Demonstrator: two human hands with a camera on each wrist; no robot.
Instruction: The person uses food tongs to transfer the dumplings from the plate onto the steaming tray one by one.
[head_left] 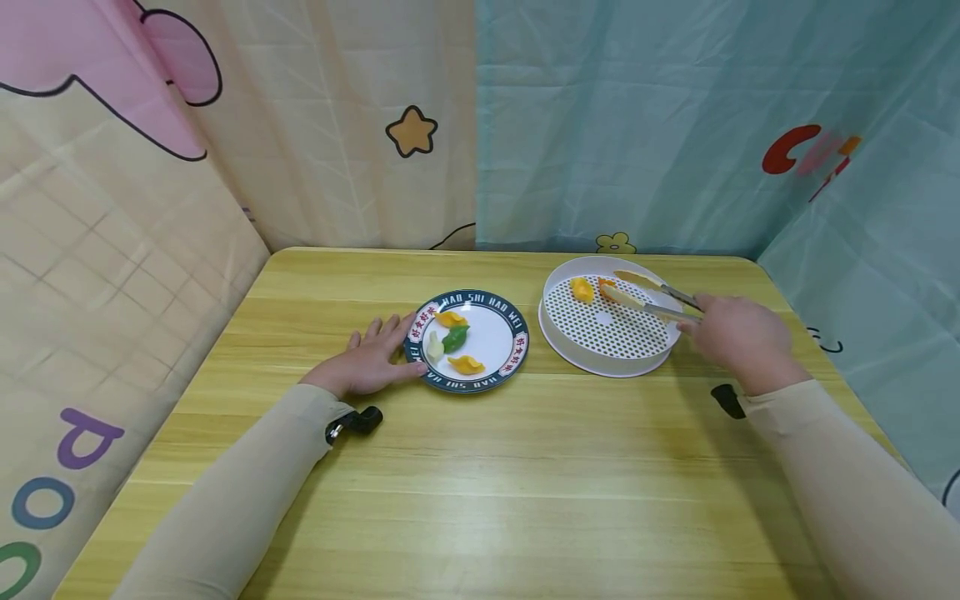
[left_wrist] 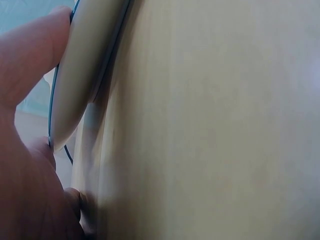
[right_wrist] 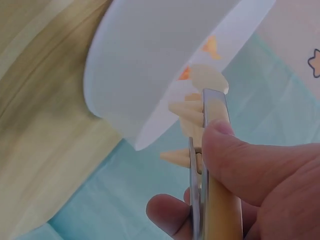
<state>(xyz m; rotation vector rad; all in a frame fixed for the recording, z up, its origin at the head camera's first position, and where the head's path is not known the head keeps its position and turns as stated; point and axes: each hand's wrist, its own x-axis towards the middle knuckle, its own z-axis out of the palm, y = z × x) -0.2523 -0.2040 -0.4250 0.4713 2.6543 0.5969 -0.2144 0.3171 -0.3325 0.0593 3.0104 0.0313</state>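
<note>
My left hand point(head_left: 371, 358) lies with fingers spread at the left rim of a round plate point(head_left: 517, 321) with a dark blue lettered border. In the left wrist view, the thumb point(left_wrist: 37, 50) touches the plate's edge. Several small dumpling-shaped pieces rest on the plate, among them a green one point(head_left: 455, 338) and a pale one point(head_left: 435, 347). My right hand point(head_left: 742, 337) grips metal tongs point(head_left: 671, 314) with pale tips. Those tips reach into a white steamer basket point(head_left: 607, 360), spread on either side of an orange piece point(head_left: 606, 287). A yellow piece point(head_left: 582, 290) sits left of it.
Plate and basket stand side by side on a wooden table point(head_left: 480, 500). Patterned curtains point(head_left: 637, 125) hang behind the table and along both sides. Black straps with small devices point(head_left: 365, 421) are on the wrists.
</note>
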